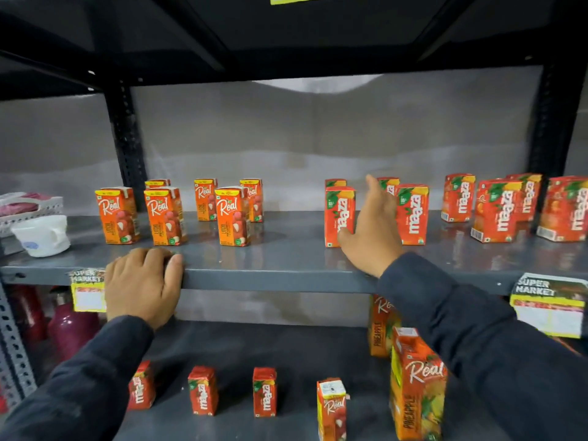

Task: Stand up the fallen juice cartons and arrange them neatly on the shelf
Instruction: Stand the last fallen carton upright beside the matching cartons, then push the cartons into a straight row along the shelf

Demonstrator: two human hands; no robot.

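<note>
Upright everywhere — Real cartons (pixel 118 215) left, Maaza cartons (pixel 496 211) right — "SUPER MARKET" tags (pixel 549 305).

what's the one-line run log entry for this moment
left hand resting on grey metal shelf edge | right hand open, touching upright red maaza juice carton | no carton lifted

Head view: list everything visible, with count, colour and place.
Real litchi cartons: six, orange, upright, middle shelf left.
Maaza cartons: eight, red-orange, upright, middle shelf right.
Small Maaza cartons: three, red, lower shelf.
Small Real carton: one, lower shelf.
Real pineapple cartons: two, orange, lower shelf right.
Bottles: maroon, lower left; count unclear.
Cup: one, white, far left.
Shelf tags: two, yellow, shelf edge.
Left hand: on the shelf edge.
Right hand: open, beside a Maaza carton.
</note>
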